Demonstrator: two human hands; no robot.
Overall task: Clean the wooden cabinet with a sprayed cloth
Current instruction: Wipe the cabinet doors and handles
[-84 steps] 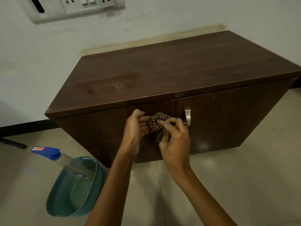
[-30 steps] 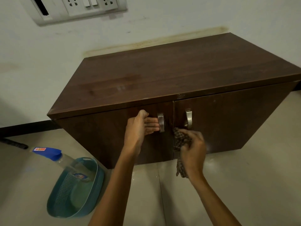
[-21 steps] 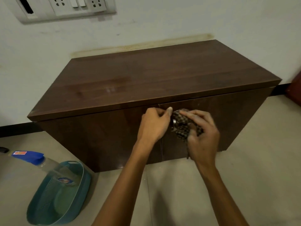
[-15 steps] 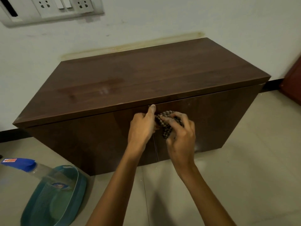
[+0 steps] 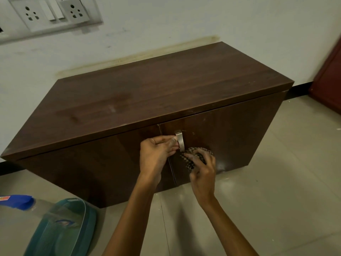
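The dark wooden cabinet (image 5: pixel 166 93) stands on the floor against the white wall, both doors closed. My left hand (image 5: pixel 155 154) is curled over the spot of the left door's handle, which it hides, and its fingertips reach the silver right-door handle (image 5: pixel 180 139). My right hand (image 5: pixel 203 174) grips a bunched checkered cloth (image 5: pixel 195 157) and presses it on the right door just below and right of that handle.
A blue-capped spray bottle (image 5: pixel 16 202) lies with its body in a teal plastic basin (image 5: pixel 60 233) on the tiled floor at lower left. A socket panel (image 5: pixel 51 13) is on the wall above. A reddish-brown door (image 5: pixel 330 76) stands at far right.
My right hand has slid the cloth down off the right handle, which now shows, onto the door panel below it. My left hand stays at the left handle. The view shifted left.
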